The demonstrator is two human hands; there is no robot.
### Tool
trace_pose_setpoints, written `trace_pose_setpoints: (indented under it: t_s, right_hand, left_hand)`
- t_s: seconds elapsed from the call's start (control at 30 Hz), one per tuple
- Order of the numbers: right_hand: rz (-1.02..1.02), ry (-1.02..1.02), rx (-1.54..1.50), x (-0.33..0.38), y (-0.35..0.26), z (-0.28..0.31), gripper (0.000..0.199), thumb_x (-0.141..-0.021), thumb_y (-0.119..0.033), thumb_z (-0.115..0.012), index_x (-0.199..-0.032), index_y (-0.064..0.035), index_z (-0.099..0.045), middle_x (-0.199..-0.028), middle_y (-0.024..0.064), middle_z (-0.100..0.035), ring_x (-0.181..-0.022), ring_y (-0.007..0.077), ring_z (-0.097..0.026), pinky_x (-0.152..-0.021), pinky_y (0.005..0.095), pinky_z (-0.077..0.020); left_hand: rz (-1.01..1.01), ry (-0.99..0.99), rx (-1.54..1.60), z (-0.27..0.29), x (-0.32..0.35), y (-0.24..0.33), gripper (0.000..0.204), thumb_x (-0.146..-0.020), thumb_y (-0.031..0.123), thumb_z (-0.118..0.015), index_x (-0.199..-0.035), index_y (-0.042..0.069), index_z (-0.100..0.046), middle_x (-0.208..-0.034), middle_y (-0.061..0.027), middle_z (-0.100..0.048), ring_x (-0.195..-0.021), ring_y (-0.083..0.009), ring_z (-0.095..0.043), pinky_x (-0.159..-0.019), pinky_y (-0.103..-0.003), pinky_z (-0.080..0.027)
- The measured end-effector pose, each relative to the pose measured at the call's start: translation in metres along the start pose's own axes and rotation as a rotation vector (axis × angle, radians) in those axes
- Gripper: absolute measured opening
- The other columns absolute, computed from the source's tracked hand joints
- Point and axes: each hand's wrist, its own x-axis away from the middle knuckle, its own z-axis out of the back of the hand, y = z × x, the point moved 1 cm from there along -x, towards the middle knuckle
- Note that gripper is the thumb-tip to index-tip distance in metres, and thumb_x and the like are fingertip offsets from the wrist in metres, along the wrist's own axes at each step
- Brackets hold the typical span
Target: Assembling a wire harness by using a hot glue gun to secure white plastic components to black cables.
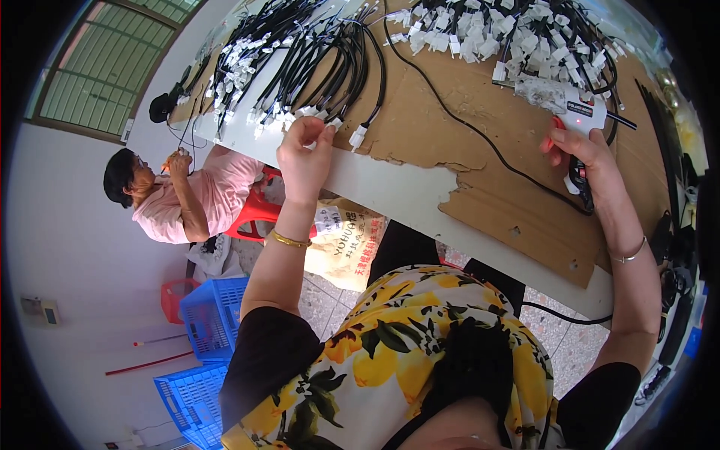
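My right hand (594,156) is wrapped round a white hot glue gun (588,111) with a red trigger and dark handle, over the right side of the table. A dark stick (622,121) juts from the gun's rear. Its nozzle end is near clear, crumpled film (541,94). At the table's front edge, my left hand (304,159) pinches a small white connector (335,123) at the end of a black cable; the fingers partly hide it. Just right of it lies another white connector (358,136). A row of black cables (346,71) fans out behind.
Cardboard (495,157) with a torn edge covers much of the white table (382,180). A black cord (480,135) crosses it. Piles of white-ended cables (480,30) lie at the back. At left, a person in pink (187,191) sits by blue crates (214,315) and a sack (349,247).
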Motion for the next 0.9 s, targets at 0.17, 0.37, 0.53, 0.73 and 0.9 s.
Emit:
trace_pose_setpoints:
  t_s: [0.17,0.37,0.53,0.73,0.9]
  right_hand:
    - [-0.01,0.004,-0.024,0.0,0.0,-0.001,0.024,-0.074,-0.021,-0.063,-0.077,0.0017,-0.057,-0.073,0.0073,-0.057,-0.064,0.0126,-0.05,-0.066,0.0243,-0.0382]
    - [0.001,0.033,0.046,0.0,0.002,0.001,0.024,-0.073,-0.021,-0.063,-0.079,0.0016,-0.055,-0.073,0.0077,-0.057,-0.062,0.0126,-0.05,-0.063,0.023,-0.0388]
    - [-0.019,0.028,0.007,0.0,0.004,0.003,0.026,-0.073,-0.022,-0.063,-0.081,0.0007,-0.055,-0.075,0.0069,-0.057,-0.062,0.0112,-0.049,-0.063,0.0231,-0.0385]
    - [-0.008,-0.025,0.008,-0.003,0.001,0.0,0.031,-0.072,-0.022,-0.063,-0.087,0.0011,-0.049,-0.074,0.008,-0.057,-0.061,0.0115,-0.05,-0.061,0.0232,-0.0391]
    - [-0.005,-0.009,0.001,-0.002,0.003,0.002,0.034,-0.072,-0.022,-0.063,-0.091,0.0012,-0.047,-0.074,0.0087,-0.057,-0.061,0.012,-0.05,-0.061,0.0234,-0.0393]
  left_hand:
    - [-0.375,0.051,-0.388,-0.002,0.005,0.014,0.014,-0.07,0.007,-0.064,-0.082,0.005,-0.056,-0.065,-0.0068,-0.061,-0.06,-0.0191,-0.058,-0.055,-0.028,-0.045]
    - [-0.435,0.044,-0.473,-0.003,0.002,0.015,0.009,-0.071,0.006,-0.061,-0.079,0.007,-0.056,-0.062,-0.0068,-0.06,-0.057,-0.023,-0.058,-0.052,-0.032,-0.045]
    - [-0.473,0.038,-0.634,-0.006,-0.006,0.013,0.008,-0.073,0.005,-0.058,-0.079,0.009,-0.056,-0.057,-0.006,-0.057,-0.054,-0.0223,-0.057,-0.049,-0.032,-0.044]
    - [-0.392,0.049,-0.527,-0.003,0.002,0.012,0.007,-0.074,0.004,-0.057,-0.08,0.007,-0.055,-0.064,-0.0061,-0.058,-0.056,-0.0212,-0.055,-0.05,-0.031,-0.043]
    - [-0.543,0.04,-0.374,-0.004,-0.008,0.031,0.007,-0.073,0.001,-0.055,-0.08,0.004,-0.054,-0.072,-0.0069,-0.059,-0.067,-0.0231,-0.053,-0.06,-0.031,-0.042]
